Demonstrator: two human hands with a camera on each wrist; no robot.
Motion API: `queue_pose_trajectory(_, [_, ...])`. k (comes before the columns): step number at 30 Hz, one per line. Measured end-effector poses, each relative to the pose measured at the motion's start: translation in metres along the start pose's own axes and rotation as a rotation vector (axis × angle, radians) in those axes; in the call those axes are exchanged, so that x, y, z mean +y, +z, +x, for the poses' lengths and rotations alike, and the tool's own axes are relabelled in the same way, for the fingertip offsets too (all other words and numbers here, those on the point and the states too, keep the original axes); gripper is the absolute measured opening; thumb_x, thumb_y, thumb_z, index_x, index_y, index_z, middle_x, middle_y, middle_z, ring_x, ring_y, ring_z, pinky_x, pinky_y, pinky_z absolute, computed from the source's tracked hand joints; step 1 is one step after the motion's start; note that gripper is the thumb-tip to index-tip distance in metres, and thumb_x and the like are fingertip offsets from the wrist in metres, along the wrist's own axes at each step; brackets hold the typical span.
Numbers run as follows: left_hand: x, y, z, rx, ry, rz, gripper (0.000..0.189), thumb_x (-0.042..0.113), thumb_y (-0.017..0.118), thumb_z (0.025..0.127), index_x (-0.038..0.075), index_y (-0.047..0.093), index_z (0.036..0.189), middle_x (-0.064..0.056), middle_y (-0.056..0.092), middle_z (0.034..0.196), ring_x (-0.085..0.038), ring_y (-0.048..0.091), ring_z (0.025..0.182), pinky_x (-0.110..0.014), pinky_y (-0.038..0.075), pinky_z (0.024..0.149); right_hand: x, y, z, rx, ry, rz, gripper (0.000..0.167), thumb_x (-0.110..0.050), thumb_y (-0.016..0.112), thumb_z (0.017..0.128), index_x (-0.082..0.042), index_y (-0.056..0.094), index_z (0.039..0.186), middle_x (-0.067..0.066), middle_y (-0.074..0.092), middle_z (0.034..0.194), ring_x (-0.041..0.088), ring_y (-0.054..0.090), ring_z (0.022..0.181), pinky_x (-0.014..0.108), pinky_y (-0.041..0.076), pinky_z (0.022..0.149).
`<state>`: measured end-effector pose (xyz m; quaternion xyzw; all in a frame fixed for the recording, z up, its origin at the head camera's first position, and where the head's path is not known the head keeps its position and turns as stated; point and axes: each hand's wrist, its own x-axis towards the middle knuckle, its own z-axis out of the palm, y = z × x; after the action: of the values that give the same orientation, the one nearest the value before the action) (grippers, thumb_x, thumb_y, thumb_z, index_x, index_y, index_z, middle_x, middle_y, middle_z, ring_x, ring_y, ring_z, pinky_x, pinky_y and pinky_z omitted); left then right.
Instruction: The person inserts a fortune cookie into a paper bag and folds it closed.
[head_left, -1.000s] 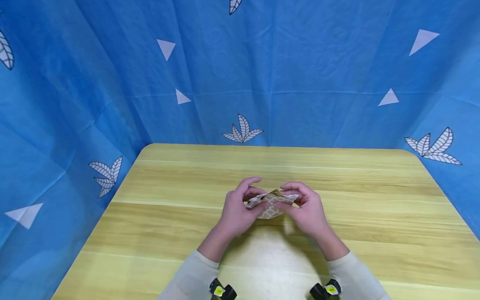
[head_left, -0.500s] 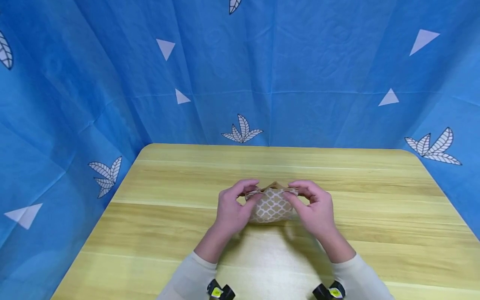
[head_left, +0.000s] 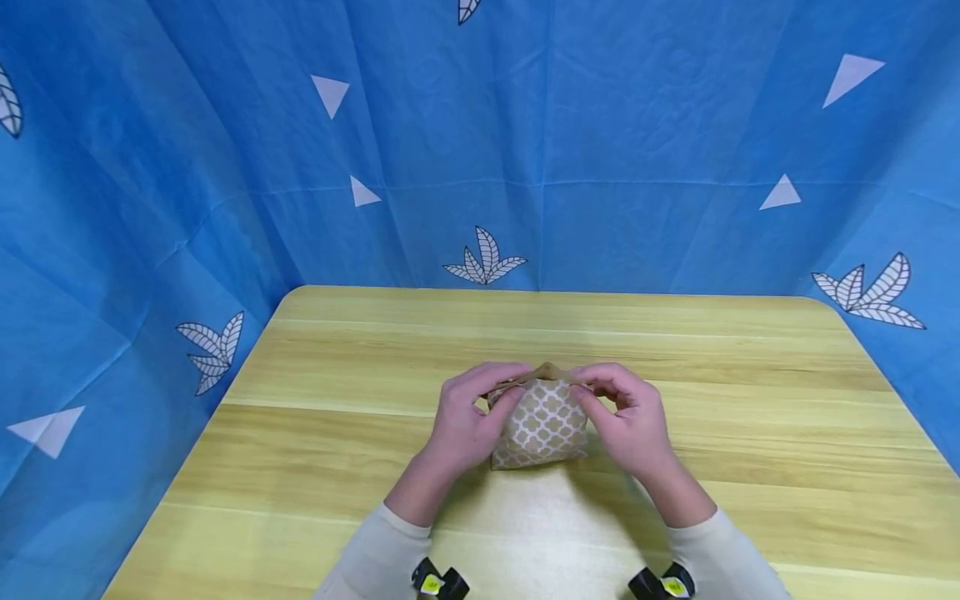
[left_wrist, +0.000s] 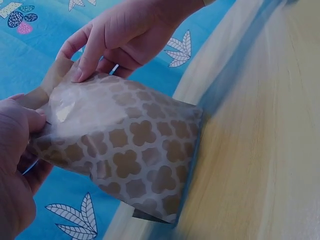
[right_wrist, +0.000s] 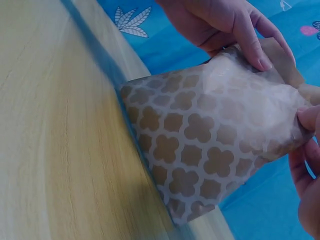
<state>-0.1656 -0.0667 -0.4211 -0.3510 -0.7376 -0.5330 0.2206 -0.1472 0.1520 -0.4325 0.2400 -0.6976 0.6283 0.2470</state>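
Between both hands is a brown paper bag [head_left: 542,421] with a white lattice pattern, its bottom edge toward the person. My left hand [head_left: 468,417] pinches the left side of its mouth between thumb and fingers. On the opposite side my right hand [head_left: 628,412] pinches the mouth the same way. A plain brown flap of the bag stands up between the hands. In the left wrist view the bag [left_wrist: 135,145] bulges and its near face shines. The right wrist view shows the bag's lower edge beside the tabletop [right_wrist: 60,150]. Whatever the bag contains is hidden.
A pale wooden table [head_left: 337,483] with rounded far corners lies beneath the hands. Behind it and along the sides hangs a blue curtain [head_left: 637,125] printed with white leaves and triangles. A small black camera [head_left: 440,581] sits at each sleeve.
From a crumpled, folded shape, the bag has been spread out and its lower part has come down toward the person. Both hands have moved slightly apart while still gripping its mouth.
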Motion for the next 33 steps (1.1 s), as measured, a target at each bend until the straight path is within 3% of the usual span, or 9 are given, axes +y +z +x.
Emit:
queue_pose_trajectory(7, [0.0, 0.001, -0.0011, -0.008, 0.002, -0.056, 0.027, -0.013, 0.064, 0.085, 0.005, 0.075, 0.102, -0.007, 0.073, 0.101, -0.015, 0.065, 0.074, -0.025, 0.055, 0.062, -0.0016, 0.0001, -0.0002, -0.042, 0.052, 0.02, 0.023, 0.022, 0.065, 0.083, 0.005, 0.068, 0.099, 0.015, 0.07, 0.1, 0.016, 0.066, 0.083, 0.026, 0.055, 0.072])
queue_pose_trajectory(13, [-0.0014, 0.0012, -0.0013, 0.021, 0.004, -0.071, 0.028, -0.016, 0.062, 0.083, 0.004, 0.077, 0.096, -0.006, 0.074, 0.097, -0.015, 0.066, 0.072, -0.025, 0.055, 0.06, -0.0028, 0.0028, 0.002, 0.016, 0.042, 0.0, 0.022, 0.023, 0.066, 0.081, 0.006, 0.071, 0.093, 0.017, 0.07, 0.088, 0.016, 0.066, 0.076, 0.026, 0.056, 0.069])
queue_pose_trajectory(19, [-0.0017, 0.0008, -0.0021, 0.039, -0.012, -0.084, 0.03, -0.018, 0.061, 0.082, 0.004, 0.079, 0.091, -0.007, 0.075, 0.097, -0.016, 0.068, 0.075, -0.025, 0.054, 0.058, -0.0022, 0.0013, 0.0014, 0.028, 0.021, -0.005, 0.027, 0.026, 0.061, 0.078, 0.004, 0.073, 0.086, 0.015, 0.072, 0.09, 0.016, 0.069, 0.081, 0.025, 0.056, 0.069])
queue_pose_trajectory(23, [-0.0015, 0.0007, -0.0026, 0.017, -0.035, -0.059, 0.031, -0.018, 0.061, 0.082, 0.005, 0.079, 0.09, -0.007, 0.074, 0.099, -0.018, 0.069, 0.082, -0.025, 0.054, 0.06, 0.0007, -0.0003, 0.0002, 0.0, 0.003, 0.029, 0.029, 0.028, 0.056, 0.079, 0.005, 0.072, 0.083, 0.02, 0.071, 0.093, 0.017, 0.069, 0.089, 0.025, 0.056, 0.072])
queue_pose_trajectory(26, [-0.0016, 0.0002, -0.0035, -0.017, -0.052, -0.026, 0.031, -0.018, 0.06, 0.081, 0.005, 0.08, 0.09, -0.007, 0.073, 0.101, -0.015, 0.066, 0.076, -0.024, 0.053, 0.058, 0.0036, -0.0003, -0.0016, -0.016, 0.024, 0.034, 0.03, 0.027, 0.054, 0.08, 0.004, 0.073, 0.084, 0.02, 0.07, 0.095, 0.017, 0.067, 0.091, 0.024, 0.056, 0.074])
queue_pose_trajectory(30, [-0.0017, -0.0005, -0.0042, -0.051, -0.032, 0.01, 0.031, -0.015, 0.058, 0.082, 0.005, 0.079, 0.089, -0.007, 0.071, 0.101, -0.011, 0.056, 0.064, -0.021, 0.048, 0.054, 0.0045, 0.0017, -0.0043, -0.05, 0.039, 0.024, 0.025, 0.024, 0.059, 0.08, 0.004, 0.073, 0.089, 0.019, 0.069, 0.098, 0.019, 0.065, 0.09, 0.024, 0.056, 0.074])
queue_pose_trajectory(33, [-0.0014, -0.0009, -0.004, -0.061, -0.016, 0.017, 0.029, -0.013, 0.057, 0.08, 0.004, 0.078, 0.089, -0.008, 0.07, 0.1, -0.01, 0.056, 0.065, -0.02, 0.048, 0.054, 0.0033, 0.0047, -0.0047, -0.077, 0.036, 0.026, 0.021, 0.019, 0.067, 0.08, 0.004, 0.072, 0.093, 0.019, 0.069, 0.099, 0.02, 0.063, 0.081, 0.024, 0.054, 0.068])
